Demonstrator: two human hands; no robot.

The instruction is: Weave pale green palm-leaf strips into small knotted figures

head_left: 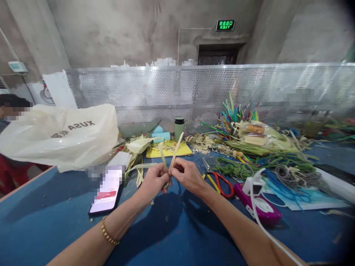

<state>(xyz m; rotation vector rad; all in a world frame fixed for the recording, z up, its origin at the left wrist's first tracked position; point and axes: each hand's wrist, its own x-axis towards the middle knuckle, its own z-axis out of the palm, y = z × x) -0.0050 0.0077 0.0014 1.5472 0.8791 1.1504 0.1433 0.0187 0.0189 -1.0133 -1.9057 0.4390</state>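
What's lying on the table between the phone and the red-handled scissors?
In the head view, between the phone and scissors, both hands hold pale leaf strips just above bare blue table.

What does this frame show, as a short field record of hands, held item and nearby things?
left hand: pinching the pale leaf strips
right hand: pinching the same strips, touching the left hand
strips: ends stick up above both hands
phone: flat on the blue table, left of the hands
scissors: red-handled, right of the hands
plastic bag: far left

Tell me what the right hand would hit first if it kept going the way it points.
The right hand points leftward, so it would meet the left hand first; both pinch the same leaf strips.
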